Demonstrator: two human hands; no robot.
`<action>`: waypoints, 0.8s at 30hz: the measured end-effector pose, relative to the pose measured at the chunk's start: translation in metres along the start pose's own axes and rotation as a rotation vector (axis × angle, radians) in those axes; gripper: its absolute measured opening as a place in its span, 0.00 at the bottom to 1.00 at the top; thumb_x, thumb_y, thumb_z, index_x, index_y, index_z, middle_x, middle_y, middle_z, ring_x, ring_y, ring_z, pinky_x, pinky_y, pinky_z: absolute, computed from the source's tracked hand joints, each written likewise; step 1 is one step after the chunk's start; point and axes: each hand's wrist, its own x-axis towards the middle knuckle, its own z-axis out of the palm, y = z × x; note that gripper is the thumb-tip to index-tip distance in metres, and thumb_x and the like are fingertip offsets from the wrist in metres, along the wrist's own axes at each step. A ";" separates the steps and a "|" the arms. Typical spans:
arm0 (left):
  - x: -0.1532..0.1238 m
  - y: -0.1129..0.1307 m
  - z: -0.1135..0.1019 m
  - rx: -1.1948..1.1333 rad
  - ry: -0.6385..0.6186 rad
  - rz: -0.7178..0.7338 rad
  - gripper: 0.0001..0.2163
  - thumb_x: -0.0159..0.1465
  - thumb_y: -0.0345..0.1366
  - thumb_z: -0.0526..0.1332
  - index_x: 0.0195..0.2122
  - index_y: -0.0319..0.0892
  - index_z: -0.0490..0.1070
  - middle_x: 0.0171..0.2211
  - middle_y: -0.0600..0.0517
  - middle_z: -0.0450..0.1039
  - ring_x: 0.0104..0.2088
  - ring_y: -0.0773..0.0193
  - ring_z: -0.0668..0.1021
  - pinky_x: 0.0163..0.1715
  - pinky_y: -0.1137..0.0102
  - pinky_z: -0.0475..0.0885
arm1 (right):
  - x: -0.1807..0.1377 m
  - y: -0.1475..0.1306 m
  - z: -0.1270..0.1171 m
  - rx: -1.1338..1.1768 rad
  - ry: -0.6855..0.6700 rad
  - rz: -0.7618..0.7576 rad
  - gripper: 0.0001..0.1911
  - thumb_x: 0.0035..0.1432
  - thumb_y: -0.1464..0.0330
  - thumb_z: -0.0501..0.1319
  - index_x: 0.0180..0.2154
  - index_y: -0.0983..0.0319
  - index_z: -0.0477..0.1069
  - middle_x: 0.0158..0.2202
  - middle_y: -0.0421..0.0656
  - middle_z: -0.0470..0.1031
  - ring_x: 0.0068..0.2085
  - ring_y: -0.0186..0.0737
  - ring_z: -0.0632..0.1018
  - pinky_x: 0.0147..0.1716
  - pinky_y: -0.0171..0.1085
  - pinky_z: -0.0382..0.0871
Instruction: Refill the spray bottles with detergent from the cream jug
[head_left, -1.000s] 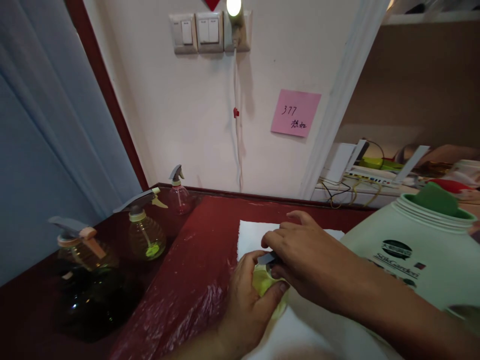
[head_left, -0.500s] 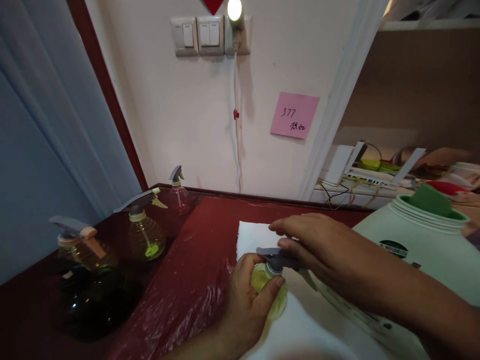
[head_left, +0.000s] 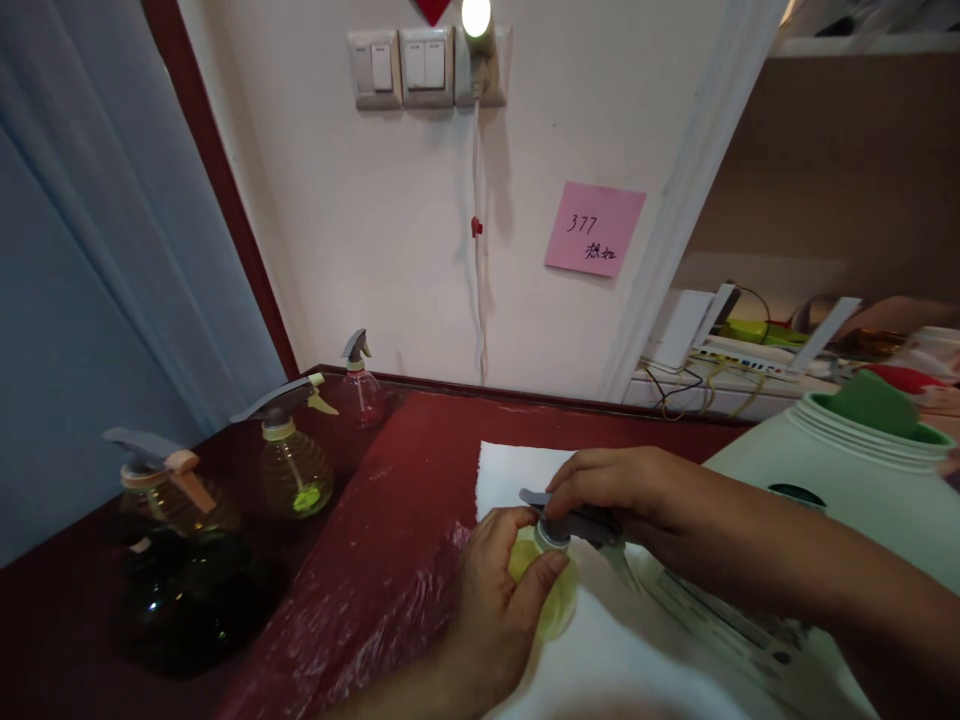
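My left hand (head_left: 495, 600) is wrapped round a small yellow-green spray bottle (head_left: 547, 590) that stands on a white sheet (head_left: 600, 660). My right hand (head_left: 622, 490) reaches in from the right and pinches the bottle's grey trigger head (head_left: 581, 520) from above. The thumb and fingers of both hands are closed on the bottle. The lower part of the bottle is hidden behind my left hand.
Three spray bottles (head_left: 292, 470) stand at the left on the dark red table (head_left: 390, 520). A large white jug (head_left: 847, 490) with a green cap sits at the right. Behind are the wall with switches (head_left: 405, 65), a pink note (head_left: 595, 229) and cluttered shelf items.
My right hand slid back off the bottle's top, baring the grey trigger head, then closed on it again. The left hand kept hold of the bottle.
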 end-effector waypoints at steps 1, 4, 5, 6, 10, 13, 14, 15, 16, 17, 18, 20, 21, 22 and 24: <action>0.000 -0.001 0.000 0.017 -0.007 0.011 0.13 0.68 0.45 0.60 0.47 0.42 0.72 0.42 0.48 0.75 0.44 0.54 0.75 0.45 0.61 0.67 | 0.000 0.001 0.000 0.011 0.000 -0.003 0.24 0.60 0.82 0.57 0.47 0.50 0.78 0.43 0.33 0.79 0.42 0.32 0.77 0.41 0.31 0.68; 0.001 -0.001 0.000 0.066 -0.039 0.033 0.13 0.70 0.44 0.57 0.49 0.42 0.72 0.45 0.47 0.74 0.47 0.53 0.74 0.48 0.60 0.66 | 0.000 0.005 0.001 0.022 0.012 -0.017 0.26 0.60 0.83 0.55 0.48 0.49 0.78 0.52 0.35 0.76 0.49 0.34 0.77 0.49 0.33 0.68; 0.001 -0.001 0.000 0.082 -0.050 0.034 0.13 0.71 0.44 0.56 0.49 0.42 0.71 0.45 0.47 0.74 0.47 0.53 0.74 0.48 0.60 0.66 | 0.001 0.006 0.001 0.021 0.011 -0.018 0.28 0.59 0.83 0.55 0.49 0.48 0.78 0.56 0.35 0.74 0.53 0.35 0.76 0.51 0.34 0.68; 0.001 -0.001 0.000 0.094 -0.062 0.035 0.13 0.71 0.44 0.55 0.49 0.42 0.71 0.45 0.47 0.74 0.47 0.53 0.74 0.48 0.60 0.66 | 0.001 0.008 0.001 0.019 0.003 -0.015 0.30 0.57 0.84 0.55 0.49 0.47 0.78 0.59 0.35 0.71 0.56 0.36 0.75 0.53 0.34 0.67; 0.000 0.000 -0.001 0.119 -0.102 0.022 0.14 0.72 0.45 0.53 0.49 0.43 0.71 0.46 0.46 0.73 0.48 0.52 0.73 0.50 0.57 0.66 | 0.004 0.010 -0.002 0.018 -0.048 -0.016 0.33 0.57 0.86 0.54 0.51 0.48 0.78 0.61 0.36 0.71 0.59 0.35 0.73 0.56 0.35 0.67; -0.002 -0.001 -0.001 0.129 -0.107 -0.023 0.16 0.72 0.46 0.52 0.51 0.43 0.70 0.49 0.44 0.73 0.52 0.49 0.72 0.54 0.54 0.64 | 0.007 0.008 -0.005 0.046 -0.058 -0.058 0.29 0.60 0.85 0.55 0.52 0.50 0.78 0.57 0.39 0.74 0.56 0.35 0.75 0.55 0.34 0.67; -0.003 -0.001 -0.001 0.127 -0.108 -0.037 0.16 0.71 0.46 0.52 0.53 0.43 0.69 0.51 0.43 0.72 0.54 0.49 0.71 0.55 0.53 0.63 | 0.008 0.007 -0.005 0.056 -0.065 -0.072 0.30 0.60 0.85 0.55 0.53 0.50 0.77 0.56 0.39 0.75 0.56 0.35 0.75 0.55 0.35 0.67; -0.003 -0.001 -0.001 0.119 -0.103 -0.048 0.17 0.71 0.46 0.54 0.55 0.43 0.67 0.54 0.43 0.71 0.55 0.48 0.70 0.57 0.52 0.62 | 0.009 0.006 -0.006 0.065 -0.071 -0.083 0.31 0.60 0.86 0.54 0.53 0.49 0.77 0.56 0.39 0.75 0.56 0.36 0.75 0.56 0.35 0.67; -0.004 0.000 -0.001 0.103 -0.095 -0.057 0.18 0.70 0.46 0.55 0.57 0.43 0.65 0.56 0.43 0.70 0.57 0.48 0.70 0.58 0.52 0.61 | 0.009 0.006 -0.006 0.076 -0.073 -0.094 0.32 0.60 0.86 0.54 0.54 0.49 0.76 0.55 0.38 0.76 0.56 0.36 0.74 0.56 0.35 0.67; -0.003 0.000 -0.001 0.080 -0.085 -0.064 0.20 0.69 0.45 0.58 0.59 0.44 0.63 0.57 0.43 0.69 0.57 0.49 0.69 0.58 0.53 0.61 | 0.009 0.005 -0.006 0.090 -0.077 -0.107 0.33 0.59 0.87 0.53 0.55 0.49 0.75 0.55 0.38 0.76 0.56 0.36 0.75 0.56 0.36 0.67; -0.003 0.001 0.000 0.053 -0.071 -0.068 0.22 0.67 0.45 0.60 0.59 0.44 0.62 0.57 0.44 0.69 0.57 0.49 0.70 0.57 0.53 0.62 | 0.010 0.005 -0.005 0.105 -0.083 -0.118 0.33 0.59 0.87 0.53 0.55 0.49 0.75 0.55 0.38 0.76 0.55 0.36 0.75 0.56 0.36 0.67; -0.001 0.003 0.000 0.005 -0.046 -0.073 0.21 0.64 0.44 0.65 0.56 0.44 0.65 0.53 0.45 0.72 0.53 0.50 0.73 0.53 0.56 0.65 | 0.010 0.004 -0.005 0.119 -0.080 -0.127 0.32 0.60 0.86 0.53 0.55 0.49 0.75 0.54 0.38 0.76 0.54 0.36 0.76 0.55 0.36 0.68; 0.000 0.004 0.001 -0.014 -0.039 -0.076 0.19 0.63 0.43 0.66 0.53 0.44 0.67 0.50 0.46 0.74 0.51 0.51 0.74 0.51 0.57 0.66 | 0.010 0.003 -0.004 0.115 -0.075 -0.122 0.32 0.60 0.86 0.53 0.55 0.49 0.75 0.53 0.38 0.76 0.53 0.36 0.76 0.55 0.36 0.68; 0.002 0.005 0.002 -0.027 -0.033 -0.077 0.16 0.62 0.42 0.67 0.50 0.44 0.69 0.47 0.48 0.75 0.48 0.52 0.75 0.49 0.58 0.67 | 0.010 0.003 -0.004 0.108 -0.069 -0.115 0.33 0.60 0.86 0.53 0.54 0.49 0.76 0.52 0.38 0.77 0.53 0.36 0.76 0.55 0.36 0.68; 0.003 0.006 0.003 -0.043 -0.018 -0.076 0.13 0.63 0.40 0.66 0.46 0.44 0.71 0.44 0.49 0.77 0.45 0.53 0.76 0.47 0.60 0.68 | 0.011 0.002 -0.003 0.101 -0.058 -0.096 0.34 0.58 0.87 0.52 0.54 0.48 0.76 0.49 0.37 0.77 0.53 0.36 0.76 0.55 0.37 0.68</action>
